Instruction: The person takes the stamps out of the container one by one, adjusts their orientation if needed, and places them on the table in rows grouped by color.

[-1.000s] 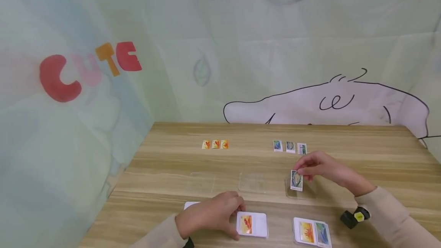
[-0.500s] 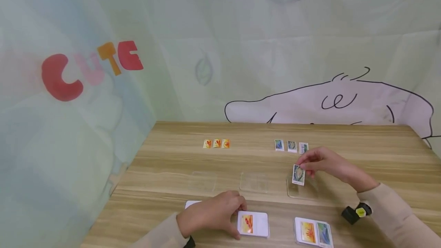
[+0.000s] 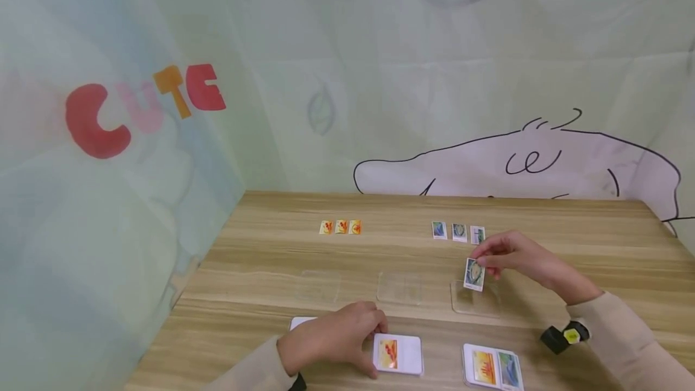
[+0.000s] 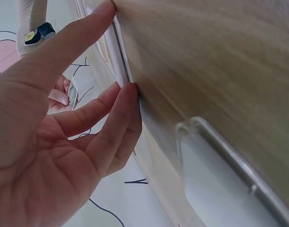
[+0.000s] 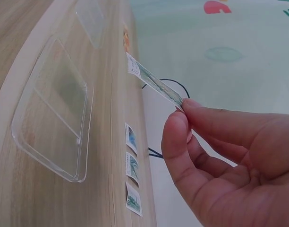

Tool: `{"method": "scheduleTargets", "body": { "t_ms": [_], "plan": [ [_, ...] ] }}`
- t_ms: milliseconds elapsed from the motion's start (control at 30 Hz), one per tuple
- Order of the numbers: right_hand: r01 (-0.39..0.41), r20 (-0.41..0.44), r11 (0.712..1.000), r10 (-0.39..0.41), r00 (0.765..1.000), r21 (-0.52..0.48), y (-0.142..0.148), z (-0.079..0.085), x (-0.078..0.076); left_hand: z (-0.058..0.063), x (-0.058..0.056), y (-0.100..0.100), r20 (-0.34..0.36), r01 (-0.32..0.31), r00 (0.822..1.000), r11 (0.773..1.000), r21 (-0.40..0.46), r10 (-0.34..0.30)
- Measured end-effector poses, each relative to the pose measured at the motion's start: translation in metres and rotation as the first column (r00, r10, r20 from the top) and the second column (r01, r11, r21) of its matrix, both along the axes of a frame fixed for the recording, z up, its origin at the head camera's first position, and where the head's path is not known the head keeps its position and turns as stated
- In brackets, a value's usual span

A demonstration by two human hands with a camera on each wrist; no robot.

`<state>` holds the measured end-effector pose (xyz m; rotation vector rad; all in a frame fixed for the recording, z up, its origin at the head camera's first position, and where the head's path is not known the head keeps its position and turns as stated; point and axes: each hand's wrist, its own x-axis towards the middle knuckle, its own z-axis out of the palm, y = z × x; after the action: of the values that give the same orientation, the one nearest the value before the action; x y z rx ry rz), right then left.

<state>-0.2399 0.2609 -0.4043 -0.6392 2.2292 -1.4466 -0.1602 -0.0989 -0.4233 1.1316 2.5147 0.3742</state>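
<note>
Between thumb and fingertips, my right hand (image 3: 513,258) pinches a small stamp (image 3: 474,274) with a round green-grey picture. The stamp hangs over the far side of a clear plastic case half (image 3: 461,301); in the right wrist view the stamp (image 5: 156,85) tilts edge-on, apart from the case half (image 5: 50,118). My left hand (image 3: 342,336) holds the left side of a white card in a clear case (image 3: 407,355), which bears an orange stamp (image 3: 388,353). In the left wrist view, thumb and fingers of the left hand (image 4: 73,123) sit at two corners of that case.
Two more clear case halves (image 3: 399,288) (image 3: 317,286) lie to the left. Three orange stamps (image 3: 340,227) and three blue-green stamps (image 3: 459,232) line the table's back. At front right lies a white card (image 3: 493,367) with two stamps; another white card (image 3: 301,321) shows partly behind the left hand.
My right hand has drawn the stamp slightly back and to the right, from over the middle of the clear case half to its far side. The left hand stays in place.
</note>
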Motion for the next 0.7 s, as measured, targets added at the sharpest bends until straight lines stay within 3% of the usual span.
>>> {"method": "scheduleTargets", "body": {
  "t_ms": [700],
  "plan": [
    [0.031,-0.021,1.000,-0.030,0.999,0.008,0.013,0.001,-0.001,0.000,0.000,0.000,-0.003,0.005,1.000,1.000,-0.005,-0.005]
  ]
}}
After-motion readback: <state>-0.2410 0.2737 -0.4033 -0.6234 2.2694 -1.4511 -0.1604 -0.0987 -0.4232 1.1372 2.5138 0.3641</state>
